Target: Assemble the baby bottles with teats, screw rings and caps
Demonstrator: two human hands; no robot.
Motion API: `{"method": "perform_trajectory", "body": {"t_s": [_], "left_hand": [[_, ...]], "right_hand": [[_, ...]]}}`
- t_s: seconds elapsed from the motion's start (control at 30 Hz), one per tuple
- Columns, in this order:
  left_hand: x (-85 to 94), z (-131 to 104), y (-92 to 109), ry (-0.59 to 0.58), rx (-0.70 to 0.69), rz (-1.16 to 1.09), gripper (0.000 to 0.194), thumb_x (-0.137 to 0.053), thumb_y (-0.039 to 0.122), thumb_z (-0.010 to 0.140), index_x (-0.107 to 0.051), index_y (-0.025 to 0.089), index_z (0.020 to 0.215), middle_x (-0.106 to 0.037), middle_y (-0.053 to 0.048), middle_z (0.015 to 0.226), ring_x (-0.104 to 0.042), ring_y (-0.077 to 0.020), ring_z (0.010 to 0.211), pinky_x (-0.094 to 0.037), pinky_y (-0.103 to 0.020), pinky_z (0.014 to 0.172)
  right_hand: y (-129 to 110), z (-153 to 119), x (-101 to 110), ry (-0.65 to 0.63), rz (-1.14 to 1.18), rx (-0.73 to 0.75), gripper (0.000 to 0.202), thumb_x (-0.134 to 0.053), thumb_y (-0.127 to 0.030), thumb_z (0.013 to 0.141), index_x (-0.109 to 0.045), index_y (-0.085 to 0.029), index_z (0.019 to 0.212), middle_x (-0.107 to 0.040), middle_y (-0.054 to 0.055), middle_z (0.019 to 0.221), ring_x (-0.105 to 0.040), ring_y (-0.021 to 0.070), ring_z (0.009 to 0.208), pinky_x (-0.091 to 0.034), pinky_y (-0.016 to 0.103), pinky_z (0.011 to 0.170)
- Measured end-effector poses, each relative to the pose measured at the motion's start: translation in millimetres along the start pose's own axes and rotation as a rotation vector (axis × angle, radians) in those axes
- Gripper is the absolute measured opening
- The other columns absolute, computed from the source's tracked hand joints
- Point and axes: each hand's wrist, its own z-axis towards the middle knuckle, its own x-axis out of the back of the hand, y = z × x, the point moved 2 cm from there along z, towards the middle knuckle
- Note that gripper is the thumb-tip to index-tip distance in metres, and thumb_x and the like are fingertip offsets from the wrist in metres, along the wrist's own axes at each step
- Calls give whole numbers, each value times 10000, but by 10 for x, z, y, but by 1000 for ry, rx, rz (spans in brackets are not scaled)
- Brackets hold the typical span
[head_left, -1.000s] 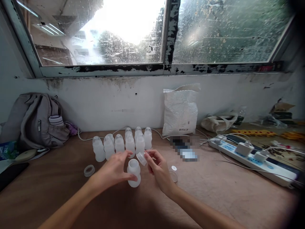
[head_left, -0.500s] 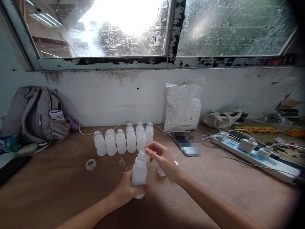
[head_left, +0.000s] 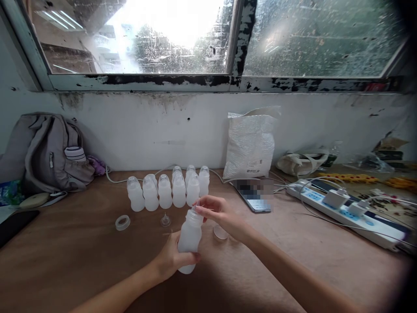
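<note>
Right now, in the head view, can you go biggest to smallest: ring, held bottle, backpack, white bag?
1. Backpack
2. White bag
3. Held bottle, partly hidden by the left hand
4. Ring

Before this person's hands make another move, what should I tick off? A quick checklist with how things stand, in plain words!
1. Left hand gripping the bottle: ok, wrapped around its lower body.
2. Bottle upright: not ok, it leans slightly.
3. Right hand at the bottle's mouth: ok, fingertips are there.
4. Anything seated inside the mouth: cannot tell, fingers obscure it.
5. Loose ring within reach: ok, probably; it lies on the tabletop, left of the bottle.
</note>
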Motion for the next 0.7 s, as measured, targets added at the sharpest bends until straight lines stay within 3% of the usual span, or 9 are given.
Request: {"method": "perform_trajectory", "body": {"t_s": [0.3, 0.7], "left_hand": [[68, 23, 14, -123, 38, -43, 226, -640, 244, 537, -449, 139, 591, -374, 43, 546, -305, -73, 522, -202, -218, 473], [197, 41, -71, -262, 115, -160, 206, -597, 233, 519, -553, 121, 686, -530, -15, 629, -467, -131, 574, -315, -229, 504]], "right_hand": [[-11, -4, 112, -155, 83, -40, 263, -608, -337, 754, -638, -186, 967, -632, 64, 1016, -561, 192, 923, -437, 305, 759], [58, 7, 102, -213, 254, -43, 273, -611, -307, 761, -614, -181, 1004, -619, 72, 1045, -547, 184, 979, -410, 330, 853]]}}
